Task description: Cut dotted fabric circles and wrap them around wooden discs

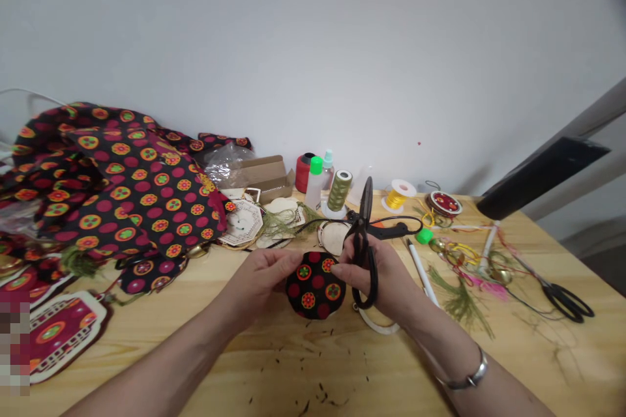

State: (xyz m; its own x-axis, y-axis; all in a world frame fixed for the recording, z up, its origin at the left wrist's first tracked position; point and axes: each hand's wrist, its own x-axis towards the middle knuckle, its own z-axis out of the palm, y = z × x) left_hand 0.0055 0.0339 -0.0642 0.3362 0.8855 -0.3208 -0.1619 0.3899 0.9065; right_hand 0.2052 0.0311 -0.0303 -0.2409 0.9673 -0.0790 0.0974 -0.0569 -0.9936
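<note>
A round black fabric-covered disc (315, 287) with red and orange flower dots is held up over the table. My left hand (270, 277) pinches its left edge between thumb and fingers. At the upper right of the disc, my right hand (379, 273) touches it with the thumb while also gripping black-handled scissors (362, 241). Their blades point upward, away from me. Just below the right hand lies a pale ring (379, 324), partly hidden. Small dark fabric clippings (321, 396) are scattered on the wood beneath the disc.
Patterned black cloth (147, 189) is heaped at the left, near a maroon-covered frame (68, 332). Along the back stand a green thread spool (340, 192), a green-capped bottle (315, 186) and a yellow thread spool (398, 197). Another pair of scissors (567, 301) and tangled cords lie right.
</note>
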